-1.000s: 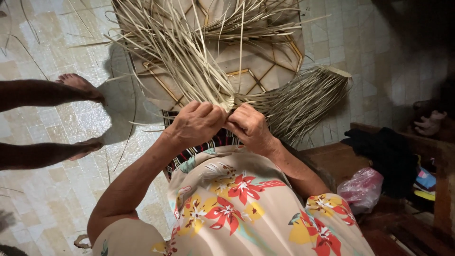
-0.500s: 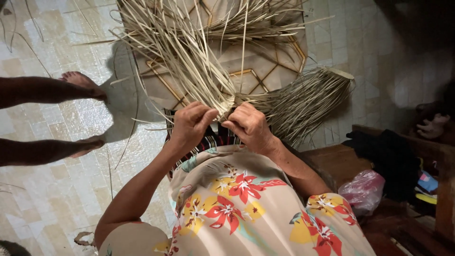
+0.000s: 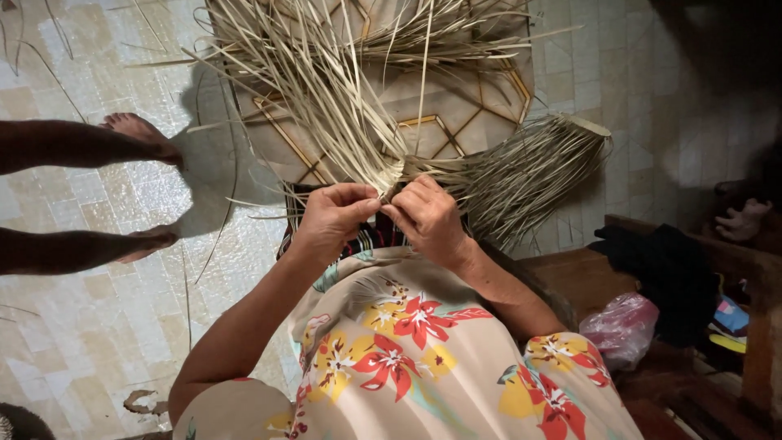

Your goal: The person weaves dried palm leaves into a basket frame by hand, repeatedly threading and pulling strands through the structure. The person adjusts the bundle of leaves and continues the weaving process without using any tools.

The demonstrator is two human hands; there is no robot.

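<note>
Two hands at work, met at one junction point of dried palm-leaf strips. Left hand (image 3: pixel 338 213) curled, thumb and forefinger pinched on the strip ends at the junction; right hand (image 3: pixel 429 218) curled likewise, fingertips closed on the same spot from the other side. Neither hand open; fingertips nearly touching each other over the woven knot. Loose strip fan (image 3: pixel 326 90) spreading up and away from the hands, long axis running from the junction toward the upper left of the view, free ends splayed wide. Second bundle, tighter and brush-like (image 3: pixel 529 167), lying just right of the right hand, long axis pointing up and to the right, cut ends even. Junction equally near both hands; loose fan closer to the left hand, tight bundle closer to the right. Beneath the strips, patterned floor mat (image 3: pixel 472 114) with gold lines on tiled floor (image 3: pixel 98 326). Another person's bare feet (image 3: pixel 142 134) at left, well apart from the work. Pink plastic bag (image 3: pixel 623 326) on wooden bench (image 3: pixel 586 281) at lower right. Floral dress (image 3: pixel 407 367) across the lap.
</note>
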